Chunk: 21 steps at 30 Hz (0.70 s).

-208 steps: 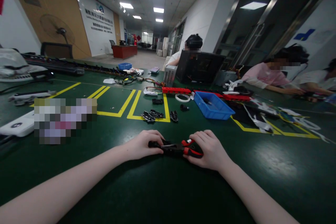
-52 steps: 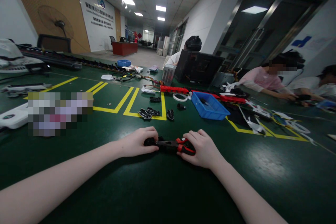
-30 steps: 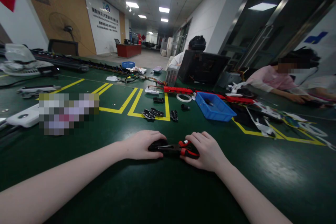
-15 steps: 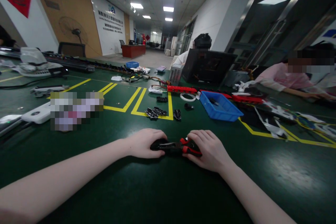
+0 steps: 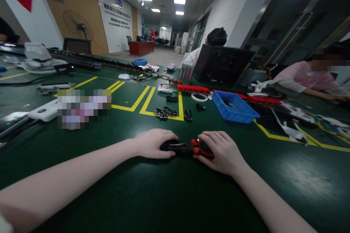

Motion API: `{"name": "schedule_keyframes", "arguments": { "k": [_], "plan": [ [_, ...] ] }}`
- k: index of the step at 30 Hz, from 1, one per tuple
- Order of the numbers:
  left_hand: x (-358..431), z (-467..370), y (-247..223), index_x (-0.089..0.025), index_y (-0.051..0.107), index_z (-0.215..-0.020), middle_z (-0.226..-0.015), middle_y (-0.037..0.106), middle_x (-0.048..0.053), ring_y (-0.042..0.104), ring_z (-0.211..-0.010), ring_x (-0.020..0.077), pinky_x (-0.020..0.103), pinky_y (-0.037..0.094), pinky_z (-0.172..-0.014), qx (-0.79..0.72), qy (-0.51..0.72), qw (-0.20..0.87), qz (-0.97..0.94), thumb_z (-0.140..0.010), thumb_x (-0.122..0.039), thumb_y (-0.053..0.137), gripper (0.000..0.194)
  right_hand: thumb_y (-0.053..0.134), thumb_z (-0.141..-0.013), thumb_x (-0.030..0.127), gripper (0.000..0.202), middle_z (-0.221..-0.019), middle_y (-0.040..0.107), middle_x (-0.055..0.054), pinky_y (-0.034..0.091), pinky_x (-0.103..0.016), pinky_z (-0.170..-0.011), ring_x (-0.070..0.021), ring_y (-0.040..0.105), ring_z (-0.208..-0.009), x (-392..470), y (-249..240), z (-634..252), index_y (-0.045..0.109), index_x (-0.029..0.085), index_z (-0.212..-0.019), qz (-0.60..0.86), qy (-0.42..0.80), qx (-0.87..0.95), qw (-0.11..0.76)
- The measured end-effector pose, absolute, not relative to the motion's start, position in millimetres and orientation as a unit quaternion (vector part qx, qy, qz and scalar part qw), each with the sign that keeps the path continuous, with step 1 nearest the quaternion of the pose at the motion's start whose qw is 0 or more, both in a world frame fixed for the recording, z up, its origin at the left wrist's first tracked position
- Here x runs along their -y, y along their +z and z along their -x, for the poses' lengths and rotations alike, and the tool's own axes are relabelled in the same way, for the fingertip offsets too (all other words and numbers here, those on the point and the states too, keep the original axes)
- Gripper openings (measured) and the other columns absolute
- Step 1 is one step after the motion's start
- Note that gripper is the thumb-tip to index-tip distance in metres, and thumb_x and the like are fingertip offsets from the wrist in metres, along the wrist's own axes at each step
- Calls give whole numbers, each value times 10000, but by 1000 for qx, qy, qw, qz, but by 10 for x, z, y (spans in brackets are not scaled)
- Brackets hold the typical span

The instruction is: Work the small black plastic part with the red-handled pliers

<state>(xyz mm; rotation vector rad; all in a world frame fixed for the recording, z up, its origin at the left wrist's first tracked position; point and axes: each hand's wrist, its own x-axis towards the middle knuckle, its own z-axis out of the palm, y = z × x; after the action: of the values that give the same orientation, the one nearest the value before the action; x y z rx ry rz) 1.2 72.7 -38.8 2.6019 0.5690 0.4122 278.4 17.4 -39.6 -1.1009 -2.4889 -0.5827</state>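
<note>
Pliers point(image 5: 188, 148) with red and black handles lie across the middle of the head view, their jaws pointing left. My right hand point(image 5: 222, 150) is wrapped round the handles, which stand somewhat apart. A small black part point(image 5: 167, 145) sits in the closed fingers of my left hand point(image 5: 153, 144), right at the plier jaws. Fingers cover much of that part, and I cannot tell whether the jaws grip it. Beyond my hands, several similar black pieces point(image 5: 170, 111) rest on the green table point(image 5: 164, 196).
A blue bin point(image 5: 236, 111) with a dark item inside stands ahead to the right, near a white ring point(image 5: 199, 97). Red strips point(image 5: 193, 88) run behind it. White devices point(image 5: 45, 110) are at left. A person in pink point(image 5: 299, 76) sits at far right; another is behind a black case point(image 5: 222, 63).
The camera view has shifted slightly, so the scene sits a little farther right. Both hands keep about the same hold on the pliers and the black part.
</note>
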Motion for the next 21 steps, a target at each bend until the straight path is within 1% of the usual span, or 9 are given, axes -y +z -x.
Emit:
{"name": "schedule_keyframes", "arguments": {
  "k": [10, 16, 21],
  "plan": [
    [-726, -7, -395, -191, 548, -1207, -1085, 648, 58, 627, -961, 214, 317, 480, -823, -202, 154, 209, -945, -862, -357, 634, 393, 625, -812, 484, 434, -1000, 680, -129, 395, -403, -852, -247, 620, -885, -177, -407, -2788, 580, 131, -1060, 376, -222, 880, 188],
    [-732, -12, -383, -186, 546, -1196, -1108, 646, 70, 627, -969, 221, 324, 480, -811, -205, 138, 204, -947, -911, -435, 578, 380, 615, -819, 480, 414, -953, 679, -120, 393, -394, -841, -238, 617, -842, -171, -420, -2795, 574, 134, -1043, 377, -213, 884, 177],
    [-743, -14, -390, -178, 544, -1177, -1108, 647, 82, 623, -990, 239, 323, 476, -793, -206, 128, 192, -951, -915, -472, 570, 395, 620, -812, 489, 425, -938, 674, -113, 390, -387, -826, -233, 610, -821, -163, -407, -2779, 573, 138, -1047, 383, -200, 885, 175]
  ]
}}
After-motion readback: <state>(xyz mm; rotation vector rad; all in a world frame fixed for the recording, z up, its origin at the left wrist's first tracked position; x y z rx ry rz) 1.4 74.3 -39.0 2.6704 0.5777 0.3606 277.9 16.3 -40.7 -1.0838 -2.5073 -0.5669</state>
